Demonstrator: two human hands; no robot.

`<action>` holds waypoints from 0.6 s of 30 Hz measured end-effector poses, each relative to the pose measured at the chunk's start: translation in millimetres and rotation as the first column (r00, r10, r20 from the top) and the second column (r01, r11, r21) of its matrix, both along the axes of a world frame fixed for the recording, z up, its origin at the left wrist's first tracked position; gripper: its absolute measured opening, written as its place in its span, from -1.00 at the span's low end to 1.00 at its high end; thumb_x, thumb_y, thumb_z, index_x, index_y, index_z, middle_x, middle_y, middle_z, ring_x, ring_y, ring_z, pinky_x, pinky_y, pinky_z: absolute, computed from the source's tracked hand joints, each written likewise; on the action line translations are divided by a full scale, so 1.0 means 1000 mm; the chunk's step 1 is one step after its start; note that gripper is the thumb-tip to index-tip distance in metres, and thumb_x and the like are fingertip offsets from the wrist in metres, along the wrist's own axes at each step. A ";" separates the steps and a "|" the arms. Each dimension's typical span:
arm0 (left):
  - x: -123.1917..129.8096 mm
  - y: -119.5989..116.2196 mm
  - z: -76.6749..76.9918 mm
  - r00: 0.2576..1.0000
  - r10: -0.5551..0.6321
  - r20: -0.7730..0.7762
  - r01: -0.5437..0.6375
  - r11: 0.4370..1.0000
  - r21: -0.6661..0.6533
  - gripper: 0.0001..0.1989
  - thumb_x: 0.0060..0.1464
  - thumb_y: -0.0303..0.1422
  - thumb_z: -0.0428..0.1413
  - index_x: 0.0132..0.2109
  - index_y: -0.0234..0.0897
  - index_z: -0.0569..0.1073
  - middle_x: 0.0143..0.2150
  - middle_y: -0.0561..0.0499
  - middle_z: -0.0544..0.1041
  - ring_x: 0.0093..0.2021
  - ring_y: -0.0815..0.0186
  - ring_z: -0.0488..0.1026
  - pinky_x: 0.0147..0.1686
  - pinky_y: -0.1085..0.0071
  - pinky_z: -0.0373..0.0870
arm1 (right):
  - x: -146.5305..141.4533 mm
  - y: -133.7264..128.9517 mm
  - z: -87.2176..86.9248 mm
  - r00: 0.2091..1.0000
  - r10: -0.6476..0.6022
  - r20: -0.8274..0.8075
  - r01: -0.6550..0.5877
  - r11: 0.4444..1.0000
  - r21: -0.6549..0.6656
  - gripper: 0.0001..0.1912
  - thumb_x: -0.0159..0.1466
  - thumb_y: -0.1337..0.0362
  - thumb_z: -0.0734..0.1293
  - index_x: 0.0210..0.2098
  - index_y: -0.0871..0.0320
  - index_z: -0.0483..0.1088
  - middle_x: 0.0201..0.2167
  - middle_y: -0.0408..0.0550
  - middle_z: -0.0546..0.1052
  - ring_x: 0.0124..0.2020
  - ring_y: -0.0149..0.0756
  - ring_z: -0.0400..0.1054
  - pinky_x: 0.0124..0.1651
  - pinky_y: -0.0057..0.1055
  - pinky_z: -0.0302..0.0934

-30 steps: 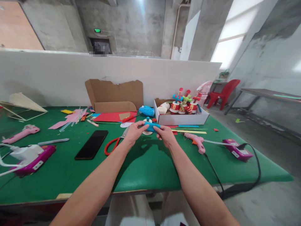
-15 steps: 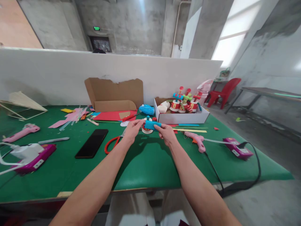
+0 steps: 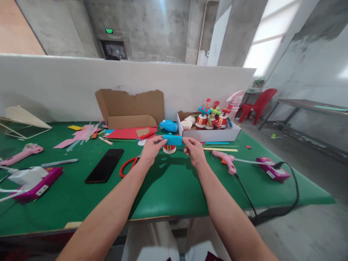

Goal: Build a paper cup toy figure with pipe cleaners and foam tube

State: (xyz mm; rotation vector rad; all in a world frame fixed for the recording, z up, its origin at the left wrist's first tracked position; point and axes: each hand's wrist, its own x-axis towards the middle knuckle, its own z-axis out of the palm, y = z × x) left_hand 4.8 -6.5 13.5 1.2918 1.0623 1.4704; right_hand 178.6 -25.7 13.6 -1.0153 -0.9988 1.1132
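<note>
A small blue paper piece (image 3: 173,140), roughly rectangular and perhaps rolled, is held level between both my hands. The thumb and fingers of my left hand (image 3: 151,149) pinch its left end. At the opposite end, my right hand (image 3: 194,150) is closed on the edge with its fingertips. Directly behind and below the blue piece stands a red and white paper cup (image 3: 169,149) on the table, its upper part hidden. Red-handled scissors (image 3: 127,167) lie beside my left wrist, partly covered by it.
A white box (image 3: 209,135) holds several cup figures (image 3: 201,120). On the right, a pink glue gun (image 3: 226,160) is near a purple power strip (image 3: 273,169). A black phone (image 3: 104,166) lies left of the scissors. Cardboard (image 3: 130,107) stands at the back with paper scraps before it.
The blue paper piece has gone from slightly tilted to level and now hides more of the cup's top. My right-hand fingers have shifted to its right edge.
</note>
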 end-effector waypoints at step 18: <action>0.002 -0.007 0.007 0.999 -0.027 -0.046 0.029 0.999 0.038 -0.73 -0.31 -0.18 0.34 -0.51 -0.26 0.52 -0.12 -0.08 0.52 -0.12 0.16 0.43 -0.17 0.32 0.38 | -0.001 -0.004 0.000 0.982 0.151 0.113 -0.157 0.987 0.042 -0.56 -0.03 -0.12 0.43 -0.58 0.16 0.39 -0.67 -0.21 0.44 -0.80 -0.60 0.02 -0.75 -0.54 -0.06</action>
